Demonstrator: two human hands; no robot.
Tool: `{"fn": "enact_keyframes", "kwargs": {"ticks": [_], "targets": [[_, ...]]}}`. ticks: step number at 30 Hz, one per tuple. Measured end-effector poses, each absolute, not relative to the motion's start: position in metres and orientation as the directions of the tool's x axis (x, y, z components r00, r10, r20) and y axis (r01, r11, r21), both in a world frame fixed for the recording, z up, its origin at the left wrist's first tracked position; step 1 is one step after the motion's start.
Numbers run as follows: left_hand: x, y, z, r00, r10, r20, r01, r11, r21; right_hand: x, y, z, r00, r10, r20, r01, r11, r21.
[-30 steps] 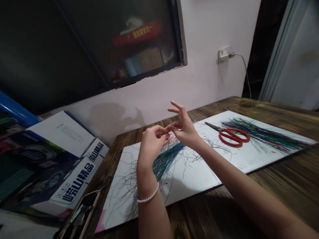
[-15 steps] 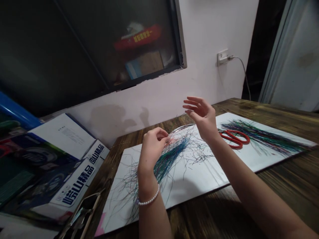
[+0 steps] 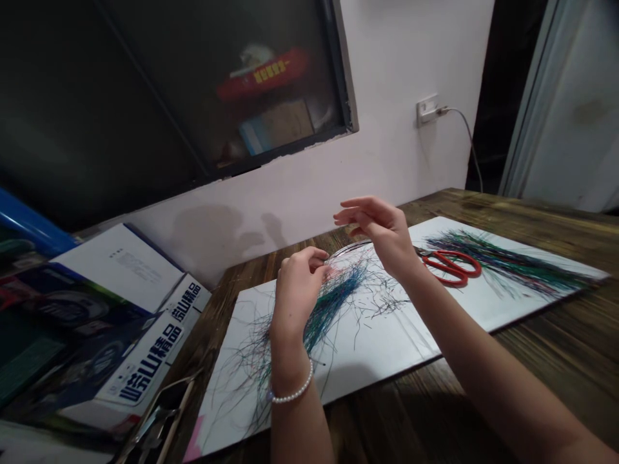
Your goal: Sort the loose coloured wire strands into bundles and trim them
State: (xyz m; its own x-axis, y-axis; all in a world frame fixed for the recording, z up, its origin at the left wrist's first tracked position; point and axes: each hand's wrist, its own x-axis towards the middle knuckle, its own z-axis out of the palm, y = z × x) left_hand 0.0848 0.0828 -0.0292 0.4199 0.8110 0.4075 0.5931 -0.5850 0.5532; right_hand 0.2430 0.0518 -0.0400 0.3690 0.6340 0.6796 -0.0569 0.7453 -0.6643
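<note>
Head view: your left hand (image 3: 297, 290) pinches the left end of a thin curved strand (image 3: 352, 246) between thumb and forefinger. Your right hand (image 3: 391, 240) is raised near the strand's other end, fingers loosely bent; you cannot tell whether it grips anything. The blue-green strand bundle (image 3: 334, 304) lies on the white board (image 3: 387, 357), partly behind your left hand. The red-handled scissors (image 3: 452, 267) lie beyond your right wrist, beside a second strand bundle (image 3: 512, 263). The board rests on the wooden counter (image 3: 546, 328).
</note>
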Motion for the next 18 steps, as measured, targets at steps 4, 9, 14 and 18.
{"fn": "enact_keyframes", "kwargs": {"ticks": [4, 9, 14, 18], "targets": [[0.086, 0.0804, -0.0288, 0.445, 0.797, 0.409, 0.581, -0.604, 0.546, 0.2377, 0.0467, -0.0381, 0.3, 0.629, 0.717, 0.093, 0.729, -0.678], [0.0868, 0.0806, -0.0307, 0.467, 0.778, 0.42, 0.553, -0.628, 0.548, 0.2354, 0.0484, -0.0397, 0.256, 0.549, 0.795, 0.248, 0.758, -0.603], [0.0872, 0.0793, -0.0307, 0.477, 0.771, 0.422, 0.513, -0.634, 0.579, 0.2369, 0.0524, -0.0426, 0.215, 0.517, 0.829, 0.414, 0.721, -0.556], [0.0873, 0.0769, -0.0281, 0.478, 0.766, 0.431, 0.52, -0.642, 0.564, 0.2358, 0.0548, -0.0439, 0.149, 0.501, 0.852, 0.453, 0.731, -0.509]]}}
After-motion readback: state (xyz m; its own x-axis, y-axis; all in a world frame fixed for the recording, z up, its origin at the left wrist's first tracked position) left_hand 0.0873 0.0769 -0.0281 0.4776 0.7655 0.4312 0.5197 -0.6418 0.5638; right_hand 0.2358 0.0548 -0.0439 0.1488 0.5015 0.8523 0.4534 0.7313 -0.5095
